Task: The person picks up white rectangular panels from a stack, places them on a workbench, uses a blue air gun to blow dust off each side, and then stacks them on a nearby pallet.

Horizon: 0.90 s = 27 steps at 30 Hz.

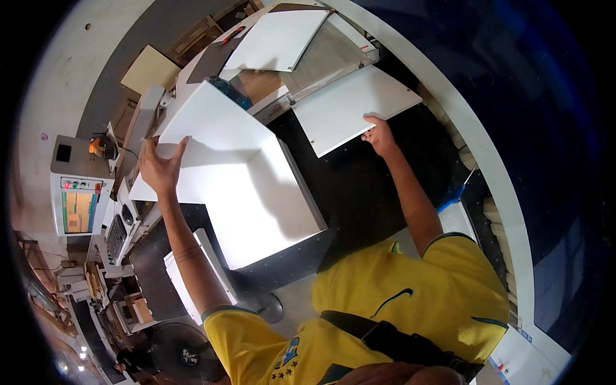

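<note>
A white box-like cabinet piece [234, 221], with panels joined at right angles and a dark edge on its right, stands on the dark work surface. My left hand [162, 168] straddles the left edge of its tall panel, thumb on the inner face and fingers over the outer side, partly hidden. Off to the right, a loose white board [350, 106] with small holes near its corners is gripped along its near edge by my right hand [378, 136]. That thumb lies on top, with the fingers curled beneath.
Another white panel [279, 38] lies at the back, near a red-and-black tool [233, 35]. A control screen [79, 212] and keyboard [116, 235] stand on the left. Beside my left forearm are white boards [183, 282]. A black fan [186, 353] is lower left.
</note>
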Each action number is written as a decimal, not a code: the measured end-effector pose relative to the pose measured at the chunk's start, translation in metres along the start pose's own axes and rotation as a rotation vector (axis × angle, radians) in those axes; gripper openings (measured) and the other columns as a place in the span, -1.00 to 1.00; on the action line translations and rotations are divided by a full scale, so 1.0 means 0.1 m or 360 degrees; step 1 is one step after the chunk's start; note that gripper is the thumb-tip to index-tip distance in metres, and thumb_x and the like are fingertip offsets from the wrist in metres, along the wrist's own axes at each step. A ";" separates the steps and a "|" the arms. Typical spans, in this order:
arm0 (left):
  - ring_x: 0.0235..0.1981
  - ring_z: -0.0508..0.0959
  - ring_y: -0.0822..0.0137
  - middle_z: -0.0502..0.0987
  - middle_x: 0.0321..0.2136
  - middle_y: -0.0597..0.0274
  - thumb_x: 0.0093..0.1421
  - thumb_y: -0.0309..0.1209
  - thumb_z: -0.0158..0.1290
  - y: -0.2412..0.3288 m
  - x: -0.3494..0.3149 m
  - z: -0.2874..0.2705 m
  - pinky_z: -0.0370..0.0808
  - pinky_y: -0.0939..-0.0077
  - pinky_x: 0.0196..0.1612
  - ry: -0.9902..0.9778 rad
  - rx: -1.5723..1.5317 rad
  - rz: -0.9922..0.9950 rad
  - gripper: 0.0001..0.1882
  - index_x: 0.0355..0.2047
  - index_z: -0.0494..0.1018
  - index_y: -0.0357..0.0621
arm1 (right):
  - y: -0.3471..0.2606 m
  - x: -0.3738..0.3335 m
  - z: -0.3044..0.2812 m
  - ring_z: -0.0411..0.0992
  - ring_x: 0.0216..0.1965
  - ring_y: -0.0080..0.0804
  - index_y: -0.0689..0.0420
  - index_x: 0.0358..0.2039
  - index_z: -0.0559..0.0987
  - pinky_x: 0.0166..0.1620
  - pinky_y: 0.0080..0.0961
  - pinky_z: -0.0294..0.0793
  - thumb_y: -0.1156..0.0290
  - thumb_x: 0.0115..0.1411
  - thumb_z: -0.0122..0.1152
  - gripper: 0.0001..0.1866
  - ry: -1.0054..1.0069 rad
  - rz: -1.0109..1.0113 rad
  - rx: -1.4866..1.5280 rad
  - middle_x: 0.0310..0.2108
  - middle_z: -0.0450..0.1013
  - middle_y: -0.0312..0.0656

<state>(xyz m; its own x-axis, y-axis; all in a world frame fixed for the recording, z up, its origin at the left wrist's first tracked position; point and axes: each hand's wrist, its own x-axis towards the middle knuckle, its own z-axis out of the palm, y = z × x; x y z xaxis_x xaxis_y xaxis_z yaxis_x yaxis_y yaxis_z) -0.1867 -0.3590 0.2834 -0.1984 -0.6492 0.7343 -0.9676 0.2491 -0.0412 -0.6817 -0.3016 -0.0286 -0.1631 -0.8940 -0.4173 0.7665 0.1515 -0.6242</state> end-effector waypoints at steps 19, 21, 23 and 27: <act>-0.29 0.60 0.28 0.68 -0.36 0.30 -0.05 0.04 0.56 -0.09 -0.61 -0.40 0.26 0.28 -0.02 0.0695 0.0073 0.0018 -0.45 -0.25 0.67 -0.09 | 0.54 -2.70 0.54 0.59 -0.30 -0.31 0.20 -0.12 0.61 -0.21 -0.31 0.66 0.32 0.33 0.27 -0.77 -0.0501 -0.0030 -0.0382 -0.23 0.60 -0.16; -0.33 0.59 0.34 0.68 -0.41 0.37 -0.07 0.04 0.58 -0.15 -0.50 -0.52 0.24 0.31 -0.03 0.0793 0.0119 0.0066 -0.46 -0.27 0.68 -0.06 | 0.85 -2.77 0.70 0.57 -0.28 -0.34 0.17 -0.12 0.61 -0.20 -0.36 0.64 0.34 0.36 0.24 -0.81 -0.0543 0.0002 -0.0420 -0.20 0.58 -0.19; -0.36 0.56 0.37 0.67 -0.43 0.41 -0.08 0.04 0.59 -0.01 -0.38 -0.69 0.21 0.33 -0.03 0.0847 0.0009 0.0079 -0.48 -0.29 0.68 -0.03 | 1.12 -2.82 0.90 0.54 -0.33 -0.39 0.23 -0.15 0.60 -0.18 -0.39 0.63 0.32 0.41 0.18 -0.78 -0.0681 0.0028 -0.0472 -0.29 0.56 -0.19; -0.39 0.53 0.41 0.65 -0.44 0.45 -0.09 0.03 0.59 0.29 -0.21 -1.03 0.17 0.37 -0.03 0.0955 -0.0085 0.0212 -0.50 -0.32 0.69 0.00 | 1.65 -2.98 1.38 0.59 -0.28 -0.44 0.24 -0.10 0.63 -0.20 -0.44 0.67 0.23 0.44 0.18 -0.70 -0.0760 0.0050 -0.0517 -0.26 0.60 -0.16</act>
<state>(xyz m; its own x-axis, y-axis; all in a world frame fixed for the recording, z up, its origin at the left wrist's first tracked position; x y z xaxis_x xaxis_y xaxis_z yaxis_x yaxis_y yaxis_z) -0.1943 -0.2642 0.3360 -0.1794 -0.0962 0.9791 -0.9284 0.3458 -0.1362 -0.4205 -0.0682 0.0841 0.2131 -0.9667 -0.1416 0.5243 0.2355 -0.8184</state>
